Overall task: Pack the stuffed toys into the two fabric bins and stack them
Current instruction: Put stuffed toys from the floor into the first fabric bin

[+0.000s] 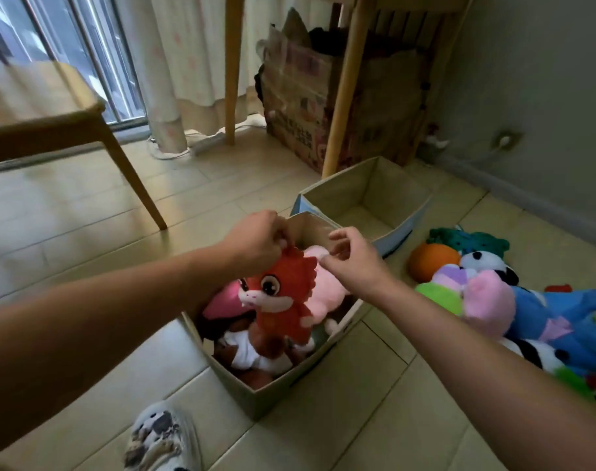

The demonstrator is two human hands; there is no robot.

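The near fabric bin (272, 392) stands on the floor, filled with several stuffed toys. A red plush fox (283, 297) hangs above them, and my left hand (255, 239) pinches it by the top of its head. Beside it lies a pink plush (327, 283), which my right hand (352, 258) touches with curled fingers; whether it grips the plush is unclear. A brown and white toy (255, 351) lies lower in the bin. Behind stands the second fabric bin (408, 226) with nothing inside. More toys (486, 294) lie piled on the floor to the right.
A wooden chair leg (137, 185) stands to the left. A cardboard box (323, 107) sits under a wooden table leg (344, 83) at the back. The wall (527, 96) runs along the right. My patterned shoe (160, 436) is at the bottom.
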